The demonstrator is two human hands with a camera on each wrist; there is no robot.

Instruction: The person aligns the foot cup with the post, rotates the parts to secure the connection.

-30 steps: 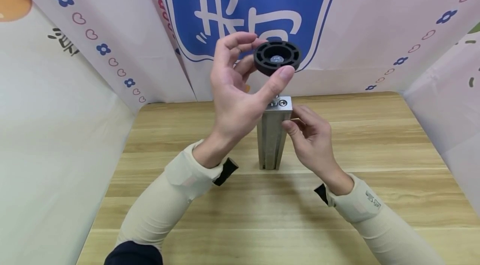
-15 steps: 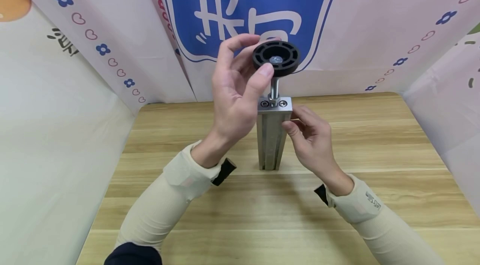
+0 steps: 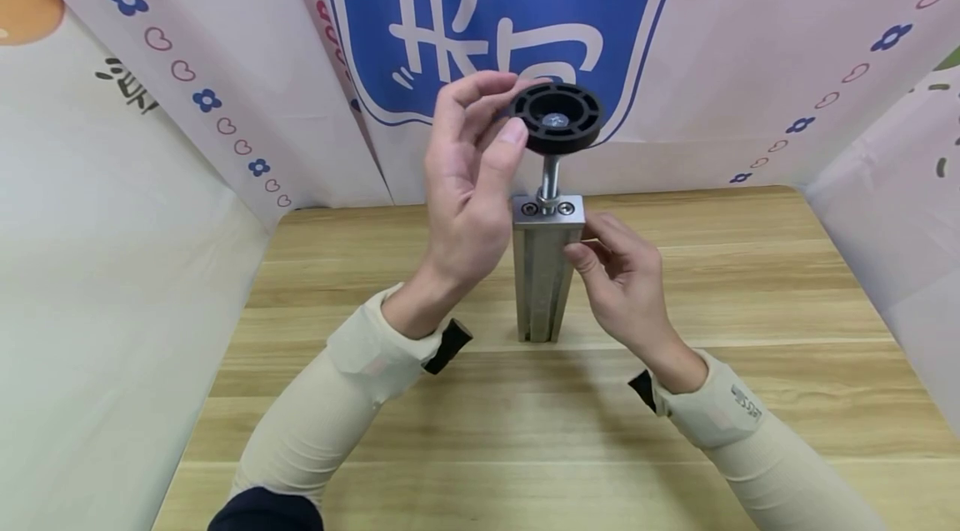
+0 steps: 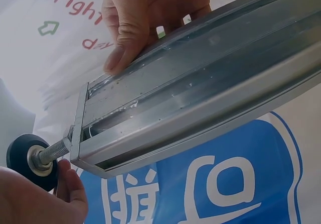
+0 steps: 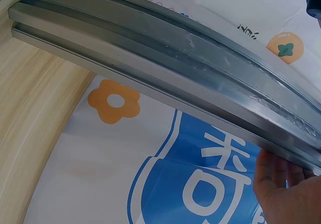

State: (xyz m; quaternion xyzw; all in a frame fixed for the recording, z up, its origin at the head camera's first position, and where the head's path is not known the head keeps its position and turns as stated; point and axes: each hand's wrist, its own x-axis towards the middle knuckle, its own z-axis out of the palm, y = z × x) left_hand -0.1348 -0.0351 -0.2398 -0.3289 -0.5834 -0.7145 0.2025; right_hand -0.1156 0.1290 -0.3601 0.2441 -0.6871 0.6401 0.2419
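An aluminium extrusion (image 3: 542, 285) stands upright on the table, capped by a metal end plate (image 3: 549, 219) with two screws. From the plate rises a threaded stud (image 3: 550, 177) carrying a round black levelling foot (image 3: 581, 137). My left hand (image 3: 468, 189) holds the foot at its left rim, thumb on the near side and fingers curled behind. In the left wrist view, a nut (image 4: 69, 132) sits on the stud against the plate. My right hand (image 3: 628, 281) grips the extrusion's right side just below the plate; in the right wrist view its fingertips (image 5: 266, 158) lie under the extrusion's edge.
The wooden table (image 3: 360, 431) ends at a printed cloth backdrop (image 3: 720, 72) with a blue sign, close behind the extrusion. White cloth walls (image 3: 105, 264) flank both sides. Black wrist-worn pieces (image 3: 448, 345) stick out from both cuffs.
My left thumb has slid left across the foot, from its near right side to its left rim, uncovering the stud and end plate. The right hand and the extrusion stay in place.
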